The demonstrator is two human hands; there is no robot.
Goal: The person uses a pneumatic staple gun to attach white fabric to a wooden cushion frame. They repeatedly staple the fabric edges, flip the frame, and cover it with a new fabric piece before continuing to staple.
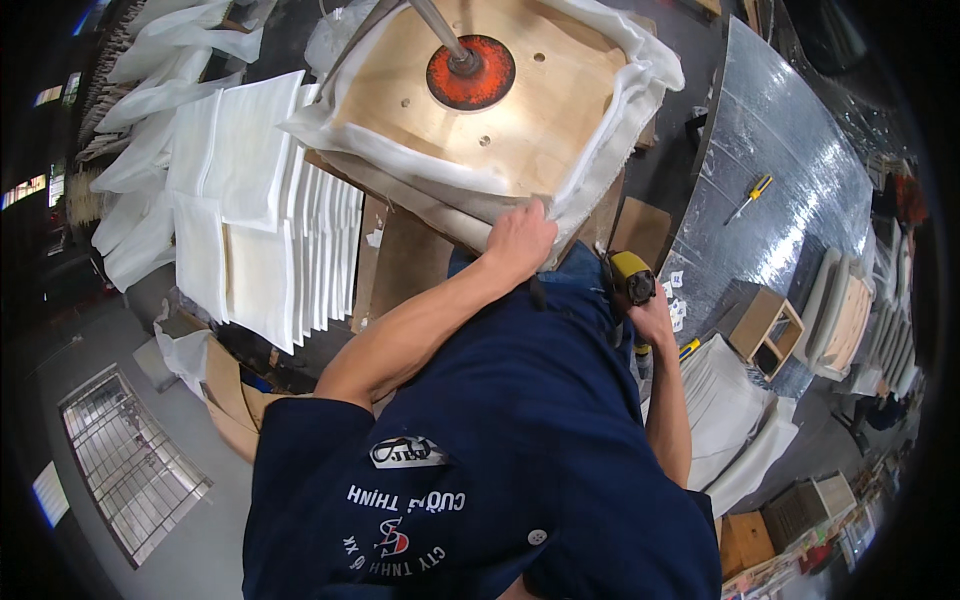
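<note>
A plywood seat panel lies in front of me, wrapped around its rim by white padding and light grey fabric. On top of the panel rests a red round pad at the end of a metal rod. My left hand is closed on the fabric edge at the panel's near corner, fingers folded over the rim. In my right hand is a yellow and black staple gun, held close to my waist, just right of that corner. Its nose is hard to make out.
Stacked white cushioned panels stand at the left. To the right, a silvery covered table carries a yellow-handled screwdriver and a small wooden box frame. White pieces lie by my right elbow; a cardboard box sits lower left.
</note>
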